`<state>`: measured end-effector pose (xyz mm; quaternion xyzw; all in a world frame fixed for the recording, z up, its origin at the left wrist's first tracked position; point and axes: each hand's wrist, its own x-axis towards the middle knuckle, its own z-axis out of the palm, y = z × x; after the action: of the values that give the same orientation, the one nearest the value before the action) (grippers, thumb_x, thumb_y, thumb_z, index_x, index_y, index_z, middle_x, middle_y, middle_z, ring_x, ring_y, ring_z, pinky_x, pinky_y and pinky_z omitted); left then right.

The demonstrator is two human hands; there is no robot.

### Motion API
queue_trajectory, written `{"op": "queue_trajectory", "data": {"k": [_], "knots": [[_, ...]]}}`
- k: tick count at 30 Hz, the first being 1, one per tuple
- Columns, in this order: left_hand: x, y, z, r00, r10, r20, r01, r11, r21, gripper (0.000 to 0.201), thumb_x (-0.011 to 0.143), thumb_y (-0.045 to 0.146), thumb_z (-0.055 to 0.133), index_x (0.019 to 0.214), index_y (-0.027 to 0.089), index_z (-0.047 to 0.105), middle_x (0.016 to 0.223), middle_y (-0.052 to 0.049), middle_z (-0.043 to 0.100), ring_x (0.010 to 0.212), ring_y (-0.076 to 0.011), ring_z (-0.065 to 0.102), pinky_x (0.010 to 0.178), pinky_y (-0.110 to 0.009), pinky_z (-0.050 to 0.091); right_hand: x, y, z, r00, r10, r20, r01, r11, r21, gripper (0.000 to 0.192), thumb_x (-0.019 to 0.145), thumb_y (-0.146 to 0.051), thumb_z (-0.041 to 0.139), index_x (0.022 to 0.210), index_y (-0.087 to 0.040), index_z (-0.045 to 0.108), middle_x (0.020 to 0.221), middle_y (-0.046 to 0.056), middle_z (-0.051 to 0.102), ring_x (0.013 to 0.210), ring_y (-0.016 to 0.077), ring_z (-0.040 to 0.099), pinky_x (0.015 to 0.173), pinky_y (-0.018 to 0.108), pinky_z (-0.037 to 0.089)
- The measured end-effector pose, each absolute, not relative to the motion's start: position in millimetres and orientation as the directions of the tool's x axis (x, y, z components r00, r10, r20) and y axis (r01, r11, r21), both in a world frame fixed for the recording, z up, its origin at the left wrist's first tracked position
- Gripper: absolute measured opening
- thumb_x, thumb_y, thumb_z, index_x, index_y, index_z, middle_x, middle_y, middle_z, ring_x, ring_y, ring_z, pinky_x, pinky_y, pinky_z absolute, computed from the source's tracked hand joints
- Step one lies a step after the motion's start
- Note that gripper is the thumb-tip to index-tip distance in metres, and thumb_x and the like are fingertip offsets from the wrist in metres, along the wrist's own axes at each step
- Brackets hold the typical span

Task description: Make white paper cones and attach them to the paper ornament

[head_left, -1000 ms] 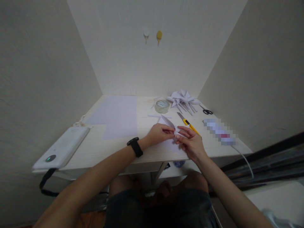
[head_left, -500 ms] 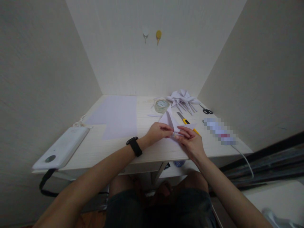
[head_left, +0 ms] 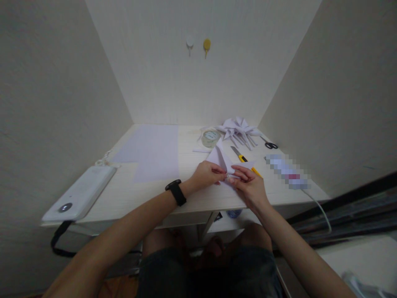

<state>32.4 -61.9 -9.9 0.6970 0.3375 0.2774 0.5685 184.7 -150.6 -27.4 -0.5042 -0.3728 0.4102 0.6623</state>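
Observation:
A folded white paper pinwheel [head_left: 219, 156] with a pointed upper flap lies at the front of the desk. My left hand [head_left: 208, 174] pinches it near its middle from the left, thumb and fingers closed. From the right, my right hand [head_left: 250, 184] holds the same paper, its fingers bent over the centre. Between the fingertips something small and shiny shows, too small to name. Just beyond my right hand lies a yellow utility knife [head_left: 242, 158], its blade pointing to the back left, partly hidden by the paper and hand.
Behind are a roll of clear tape [head_left: 211, 139] and several folded paper pinwheels [head_left: 238, 129]. Scissors [head_left: 271, 145] and a blurred-out object [head_left: 285, 170] with a cable lie right. White sheets [head_left: 156, 151] and a white device [head_left: 80, 193] lie left. Walls [head_left: 198, 91] enclose the desk.
Both hands stay almost in place at the paper's centre. Only the fingertips and the paper's right flap have shifted very slightly.

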Motion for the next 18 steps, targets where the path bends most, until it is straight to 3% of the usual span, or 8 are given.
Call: {"op": "queue_trajectory", "data": {"k": [18], "knots": [[28.6, -64.3, -8.7, 0.668, 0.744, 0.034, 0.211, -0.232, 0.950, 0.013, 0.077, 0.020, 0.073, 0.084, 0.011, 0.078, 0.073, -0.004, 0.075, 0.054, -0.0110, 0.067, 0.050, -0.018, 0.054, 181.4, -150.7, -26.3, 0.432, 0.901, 0.048, -0.227, 0.160, -0.961, 0.062, 0.044, -0.026, 0.094, 0.102, -0.020, 0.072, 0.077, 0.000, 0.075, 0.056, 0.0120, 0.063, 0.054, 0.025, 0.050]]}}
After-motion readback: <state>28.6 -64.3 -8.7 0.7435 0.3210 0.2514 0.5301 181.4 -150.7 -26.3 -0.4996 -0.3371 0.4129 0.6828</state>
